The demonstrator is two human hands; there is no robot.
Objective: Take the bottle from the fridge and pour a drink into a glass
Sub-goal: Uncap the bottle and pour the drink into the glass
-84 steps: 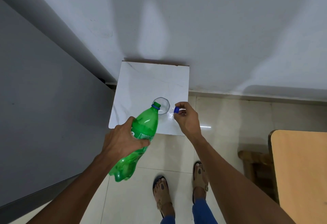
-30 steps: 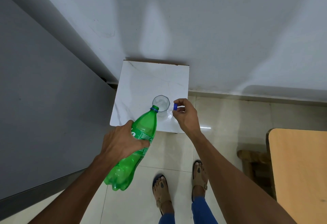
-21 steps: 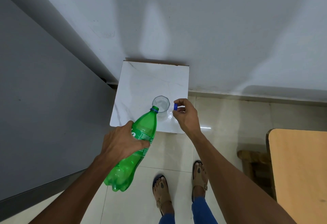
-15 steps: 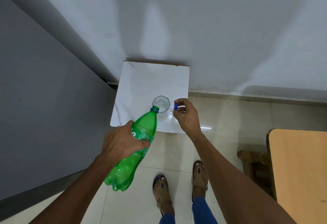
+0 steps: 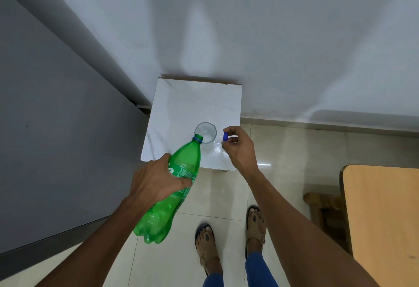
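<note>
Bottle point(image 5: 179, 180) mouth overlaps the glass point(image 5: 205, 134) rim; liquid indiscernible.

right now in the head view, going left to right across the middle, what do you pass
grey fridge side → left hand → green bottle → glass → blue cap → right hand → wooden table

The glass point(image 5: 205, 133) stands on the small table point(image 5: 181, 107), bottle point(image 5: 172, 187) mouth over its rim.

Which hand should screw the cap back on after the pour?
Right. The right hand already pinches the small blue cap beside the clear glass; the left hand grips the tilted green plastic bottle.
</note>
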